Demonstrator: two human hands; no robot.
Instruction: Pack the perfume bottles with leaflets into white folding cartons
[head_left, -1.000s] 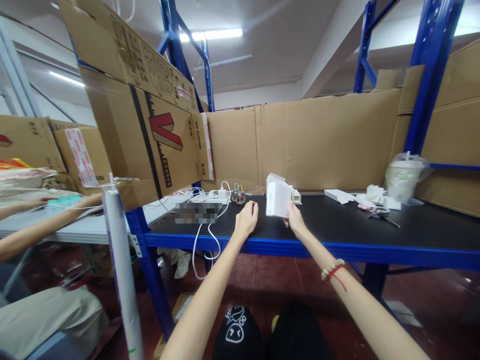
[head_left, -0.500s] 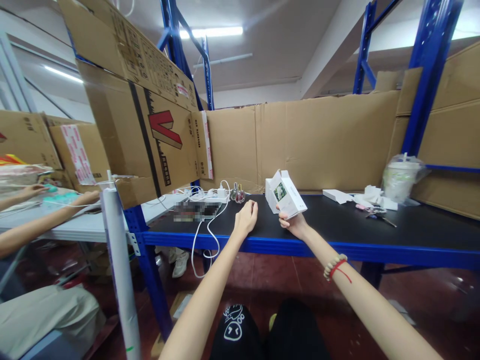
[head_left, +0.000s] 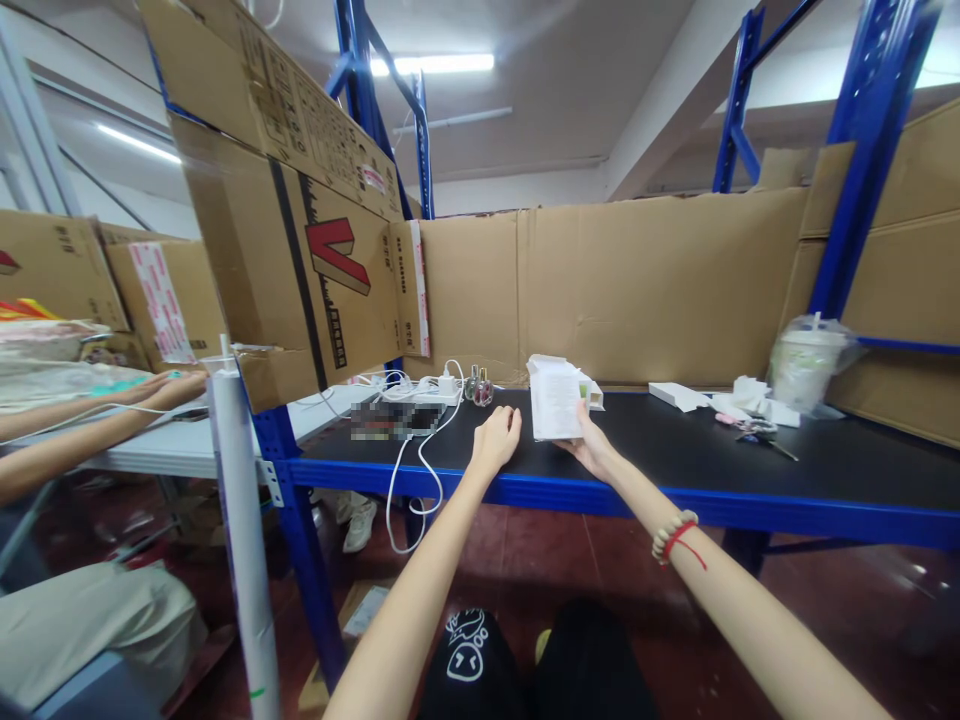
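Note:
A small white box (head_left: 556, 402) with lines of fine print facing me is held upright above the black tabletop, its top flap raised. My right hand (head_left: 591, 442) grips it from the right and below. Behind it, partly hidden, is another white box (head_left: 595, 394). My left hand (head_left: 498, 438) is closed at the table's front edge, left of the box and apart from it; its fingers curl inward, and anything inside them is hidden. Two small glass bottles (head_left: 478, 386) stand just behind my left hand.
White cables and a power strip (head_left: 409, 390) lie at the left, with one cable (head_left: 394, 500) hanging over the edge. At the right are white cartons (head_left: 677, 396), keys (head_left: 757, 428) and a bagged cup (head_left: 806, 365). A person's arms (head_left: 97, 425) reach in at far left.
My right hand has turned the white box, so the printed text side faces me instead of the side with the picture. My left hand has hardly moved.

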